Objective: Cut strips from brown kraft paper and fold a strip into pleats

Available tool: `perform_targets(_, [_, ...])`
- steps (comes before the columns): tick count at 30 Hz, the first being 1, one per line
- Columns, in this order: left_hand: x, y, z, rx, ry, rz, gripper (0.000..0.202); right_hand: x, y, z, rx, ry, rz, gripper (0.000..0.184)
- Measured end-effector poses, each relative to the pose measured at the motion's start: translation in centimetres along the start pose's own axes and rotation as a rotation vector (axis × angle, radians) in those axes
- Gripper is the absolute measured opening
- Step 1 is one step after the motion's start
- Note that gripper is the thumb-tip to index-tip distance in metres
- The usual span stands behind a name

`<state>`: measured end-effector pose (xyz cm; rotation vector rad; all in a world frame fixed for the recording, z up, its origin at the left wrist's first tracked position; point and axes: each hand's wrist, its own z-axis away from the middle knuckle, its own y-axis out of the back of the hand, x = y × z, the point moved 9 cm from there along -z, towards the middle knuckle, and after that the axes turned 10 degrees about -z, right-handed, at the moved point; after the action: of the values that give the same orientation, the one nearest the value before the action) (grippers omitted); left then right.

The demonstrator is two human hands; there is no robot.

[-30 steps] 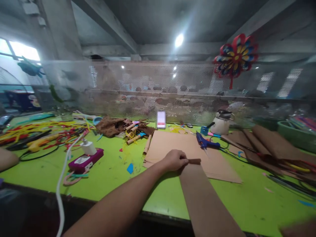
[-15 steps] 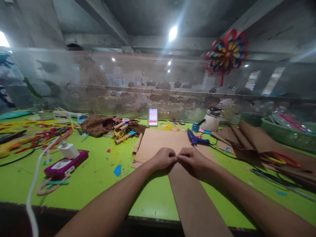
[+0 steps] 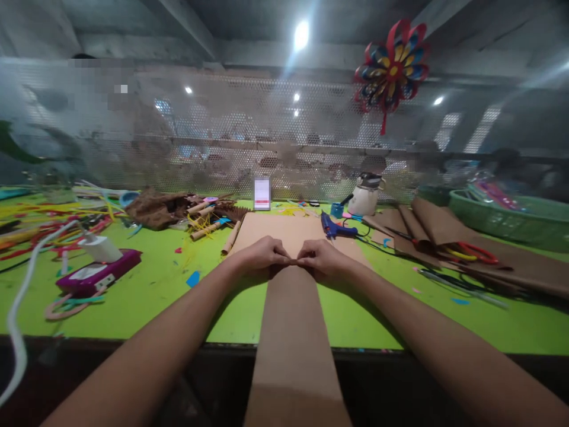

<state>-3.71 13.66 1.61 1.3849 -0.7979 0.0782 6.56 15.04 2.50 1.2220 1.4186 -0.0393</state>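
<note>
A long strip of brown kraft paper [image 3: 293, 320] runs from my hands down over the table's front edge. My left hand [image 3: 267, 254] pinches the left side of its far end, where the paper looks narrowly folded or rolled. On the right side of that same end, my right hand [image 3: 322, 256] is closed in a pinch. Both hands sit just in front of a flat stack of brown paper sheets [image 3: 280, 228]. Rolled paper tubes [image 3: 202, 216] with yellow strands lie to the left of the stack. A blue glue gun [image 3: 338, 226] rests by its right side.
A purple power strip [image 3: 100, 274] with a white plug [image 3: 100, 249] stands on the left. Scissors [image 3: 478, 254] lie on brown paper at right, near a green basket [image 3: 493, 216]. A phone [image 3: 262, 194] leans at the back beside a mesh screen [image 3: 222, 130].
The view has shifted, tilting down and to the right. My hands have moved slightly apart along the paper's far end, and the strip now lies straighter towards me.
</note>
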Motion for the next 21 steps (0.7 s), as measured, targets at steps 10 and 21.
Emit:
perform_targets(10, [-1.2, 0.7, 0.2, 0.035, 0.091, 0.012, 0.026, 1.5, -0.2, -0.6, 0.03, -0.003, -0.071, 0.014])
perform_targets(21, [-2.0, 0.3, 0.7, -0.05, 0.071, 0.181, 0.024, 2.5, -1.4, 0.2, -0.038, -0.168, -0.594, 0.017])
